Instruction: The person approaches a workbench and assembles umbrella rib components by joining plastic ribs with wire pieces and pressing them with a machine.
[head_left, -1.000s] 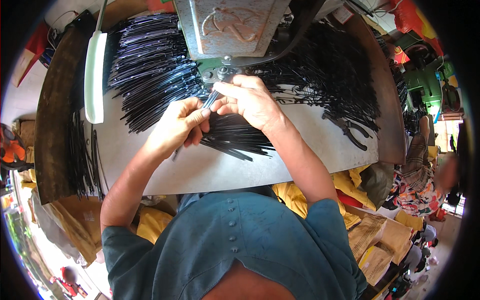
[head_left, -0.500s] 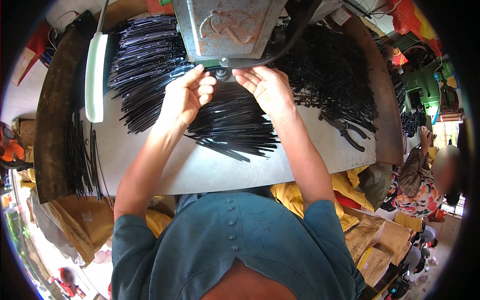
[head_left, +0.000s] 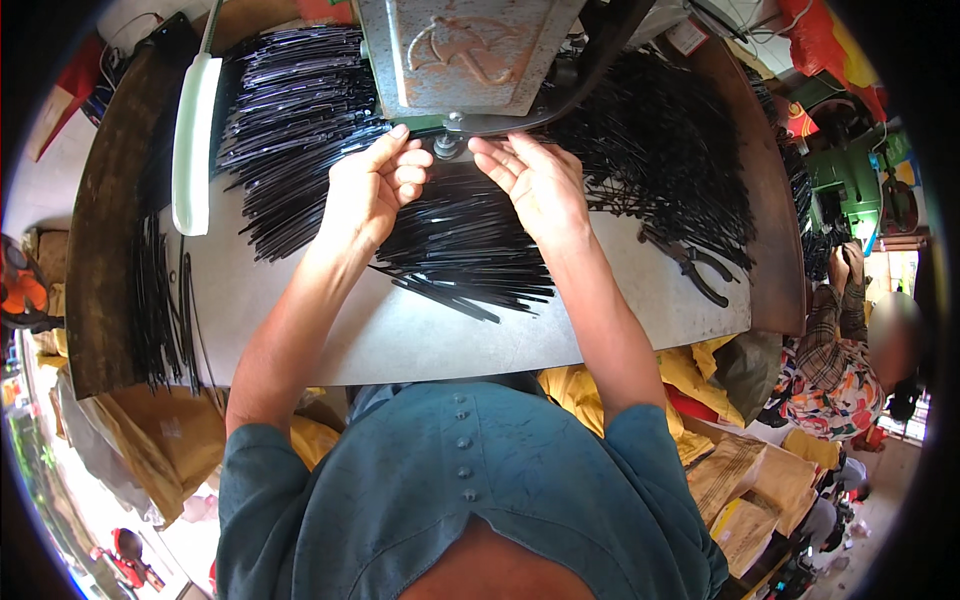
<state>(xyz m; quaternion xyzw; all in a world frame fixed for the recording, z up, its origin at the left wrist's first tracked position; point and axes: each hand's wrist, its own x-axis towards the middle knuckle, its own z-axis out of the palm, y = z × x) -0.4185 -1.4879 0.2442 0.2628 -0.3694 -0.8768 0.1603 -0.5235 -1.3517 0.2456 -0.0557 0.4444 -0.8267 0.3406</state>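
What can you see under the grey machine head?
Just below its front edge, a round metal fitting shows between the left hand and the right hand, with black strips lying nearer the body. The machine head covers whatever sits farther back.

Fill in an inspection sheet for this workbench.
Surface: pale tabletop with a raised brown rim.
Job's things: long dark strips piled left, middle and right; grey machine head above.
Clutter: black-handled pliers near the right-hand strips.
Hands: left hand and right hand near the machine head's lower edge; grip unclear.
Cables: dark cable at upper right.
Surroundings: white lamp at left; yellow sacks below the tabletop's edge; co-worker beside a green machine at right.
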